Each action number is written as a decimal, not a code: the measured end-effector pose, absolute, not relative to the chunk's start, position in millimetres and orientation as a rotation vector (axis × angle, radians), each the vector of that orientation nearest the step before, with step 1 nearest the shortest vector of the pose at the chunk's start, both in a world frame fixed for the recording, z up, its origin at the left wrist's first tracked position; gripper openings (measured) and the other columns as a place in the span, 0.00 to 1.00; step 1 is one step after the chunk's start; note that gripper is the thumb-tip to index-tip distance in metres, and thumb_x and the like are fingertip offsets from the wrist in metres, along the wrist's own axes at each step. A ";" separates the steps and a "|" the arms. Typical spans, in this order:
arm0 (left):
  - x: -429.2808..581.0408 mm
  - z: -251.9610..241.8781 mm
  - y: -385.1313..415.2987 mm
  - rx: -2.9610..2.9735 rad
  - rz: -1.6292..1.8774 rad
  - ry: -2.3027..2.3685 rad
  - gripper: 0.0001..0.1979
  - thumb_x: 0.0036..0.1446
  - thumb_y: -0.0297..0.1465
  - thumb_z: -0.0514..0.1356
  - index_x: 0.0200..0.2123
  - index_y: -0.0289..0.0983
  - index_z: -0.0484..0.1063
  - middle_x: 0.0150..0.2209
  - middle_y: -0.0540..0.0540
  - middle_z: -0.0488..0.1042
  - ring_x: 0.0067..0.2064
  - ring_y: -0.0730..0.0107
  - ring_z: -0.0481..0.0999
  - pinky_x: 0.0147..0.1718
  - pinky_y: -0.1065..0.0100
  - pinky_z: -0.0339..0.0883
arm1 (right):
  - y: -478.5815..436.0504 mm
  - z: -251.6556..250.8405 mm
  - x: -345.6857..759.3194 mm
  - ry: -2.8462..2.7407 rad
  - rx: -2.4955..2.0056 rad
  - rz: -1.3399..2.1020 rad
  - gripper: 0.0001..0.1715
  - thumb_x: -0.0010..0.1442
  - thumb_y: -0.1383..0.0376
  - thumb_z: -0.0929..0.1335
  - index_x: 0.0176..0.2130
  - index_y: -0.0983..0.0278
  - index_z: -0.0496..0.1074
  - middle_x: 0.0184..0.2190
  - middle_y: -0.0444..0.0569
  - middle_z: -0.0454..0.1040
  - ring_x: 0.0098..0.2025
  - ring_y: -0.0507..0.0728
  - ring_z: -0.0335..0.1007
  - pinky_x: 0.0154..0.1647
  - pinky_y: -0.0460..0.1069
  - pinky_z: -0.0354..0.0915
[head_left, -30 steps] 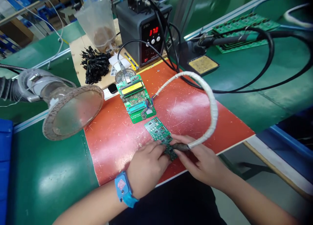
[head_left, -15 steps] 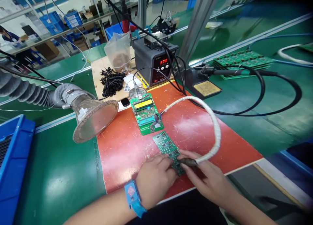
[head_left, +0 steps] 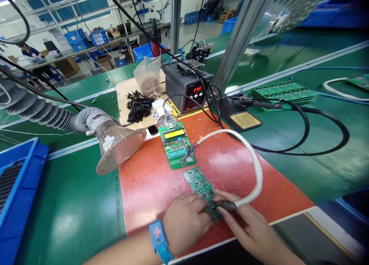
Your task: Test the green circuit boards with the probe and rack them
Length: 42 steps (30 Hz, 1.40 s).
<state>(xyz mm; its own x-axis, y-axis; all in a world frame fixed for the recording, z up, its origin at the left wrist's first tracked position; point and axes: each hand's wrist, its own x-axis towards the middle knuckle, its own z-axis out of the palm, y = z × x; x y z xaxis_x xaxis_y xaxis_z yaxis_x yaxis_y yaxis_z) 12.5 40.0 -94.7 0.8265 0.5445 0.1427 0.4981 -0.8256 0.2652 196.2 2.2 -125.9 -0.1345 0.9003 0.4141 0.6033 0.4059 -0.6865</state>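
A green circuit board panel (head_left: 198,182) lies tilted on the red mat (head_left: 150,188), its lower part between my hands. My left hand (head_left: 187,219), with a blue wrist strap (head_left: 158,238), has its fingers curled on the panel's left edge, gripping it. My right hand (head_left: 245,219) pinches a dark probe (head_left: 226,205) at the end of a white-wrapped cable (head_left: 256,161). The probe's tip points at the board; contact is hidden by my fingers. That cable runs to a green programmer board (head_left: 175,163) with a lit yellow display (head_left: 174,134).
A soldering station (head_left: 187,92) reading 370 stands behind, its iron (head_left: 268,104) in a holder at right. A fume extractor hood (head_left: 121,149) hangs on the left, above a blue bin (head_left: 23,180). Black parts (head_left: 140,107) and stacked boards (head_left: 284,94) lie farther back.
The whole view has shifted, so the scene sits lower and slightly right. Both hands keep their hold on the board and the probe.
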 end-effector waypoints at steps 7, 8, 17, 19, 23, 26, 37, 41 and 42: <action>10.7 -99.3 43.2 2.831 0.308 0.752 0.11 0.60 0.35 0.53 0.31 0.36 0.72 0.36 0.46 0.74 0.40 0.67 0.71 0.39 0.66 0.69 | 1.8 -127.0 196.5 -1.862 -1.279 0.417 0.18 0.58 0.69 0.63 0.49 0.62 0.65 0.40 0.50 0.76 0.41 0.55 0.75 0.40 0.45 0.72; 10.7 -99.5 43.2 2.841 0.310 0.745 0.12 0.60 0.35 0.53 0.31 0.36 0.72 0.36 0.46 0.74 0.39 0.68 0.71 0.39 0.66 0.69 | 2.0 -127.3 196.7 -1.865 -1.269 0.406 0.18 0.58 0.69 0.63 0.49 0.62 0.65 0.40 0.51 0.76 0.40 0.55 0.75 0.40 0.44 0.72; 10.4 -102.6 43.4 2.871 0.282 0.726 0.12 0.60 0.37 0.53 0.31 0.37 0.71 0.34 0.46 0.73 0.40 0.69 0.71 0.37 0.69 0.68 | 1.6 -130.0 197.7 -1.888 -1.253 0.389 0.18 0.57 0.69 0.63 0.49 0.62 0.64 0.40 0.51 0.76 0.40 0.55 0.75 0.40 0.43 0.72; 9.8 -102.6 43.8 2.857 0.273 0.724 0.11 0.59 0.37 0.54 0.32 0.38 0.71 0.35 0.46 0.72 0.40 0.69 0.71 0.38 0.70 0.68 | 1.2 -130.3 197.6 -1.875 -1.259 0.398 0.18 0.57 0.70 0.63 0.48 0.62 0.65 0.40 0.51 0.76 0.40 0.55 0.75 0.40 0.44 0.72; 9.0 -100.2 45.3 2.836 0.254 0.704 0.11 0.59 0.37 0.54 0.33 0.38 0.72 0.36 0.46 0.72 0.40 0.69 0.71 0.39 0.70 0.68 | 0.5 -130.1 197.6 -1.851 -1.258 0.420 0.17 0.57 0.70 0.63 0.47 0.62 0.66 0.40 0.51 0.76 0.40 0.55 0.75 0.40 0.43 0.71; 8.9 -98.3 46.1 2.819 0.247 0.698 0.11 0.59 0.37 0.54 0.33 0.37 0.72 0.36 0.45 0.73 0.41 0.69 0.71 0.39 0.70 0.68 | -0.1 -129.5 197.6 -1.838 -1.279 0.442 0.17 0.57 0.69 0.63 0.47 0.62 0.66 0.41 0.51 0.76 0.41 0.55 0.75 0.40 0.44 0.72; 5.9 -96.2 47.4 2.775 0.219 0.672 0.12 0.61 0.36 0.51 0.35 0.38 0.72 0.37 0.46 0.73 0.41 0.70 0.72 0.41 0.69 0.68 | -0.8 -122.5 196.7 -1.827 -1.314 0.508 0.16 0.58 0.68 0.62 0.47 0.61 0.65 0.40 0.51 0.76 0.40 0.55 0.75 0.39 0.46 0.72; 4.8 -96.6 49.1 2.763 0.242 0.655 0.13 0.62 0.36 0.50 0.35 0.37 0.72 0.38 0.48 0.74 0.41 0.71 0.72 0.43 0.69 0.68 | 0.3 -120.9 195.2 -1.814 -1.331 0.512 0.12 0.57 0.68 0.62 0.43 0.61 0.66 0.36 0.48 0.76 0.37 0.54 0.75 0.36 0.45 0.72; 4.7 -96.3 49.3 2.763 0.246 0.655 0.13 0.62 0.36 0.50 0.35 0.37 0.72 0.38 0.48 0.74 0.41 0.71 0.72 0.43 0.69 0.68 | 0.7 -120.5 194.8 -1.812 -1.340 0.513 0.11 0.57 0.68 0.62 0.42 0.61 0.66 0.35 0.48 0.76 0.36 0.54 0.75 0.36 0.45 0.73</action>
<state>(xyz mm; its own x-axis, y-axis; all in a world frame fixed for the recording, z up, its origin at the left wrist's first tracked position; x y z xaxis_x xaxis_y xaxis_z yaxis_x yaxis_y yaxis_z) 4.7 49.3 -96.3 0.8819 0.4611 0.0980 0.4115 -0.8544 0.3174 194.8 0.7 -120.5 -0.1120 0.9249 0.3633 0.5973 0.3548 -0.7193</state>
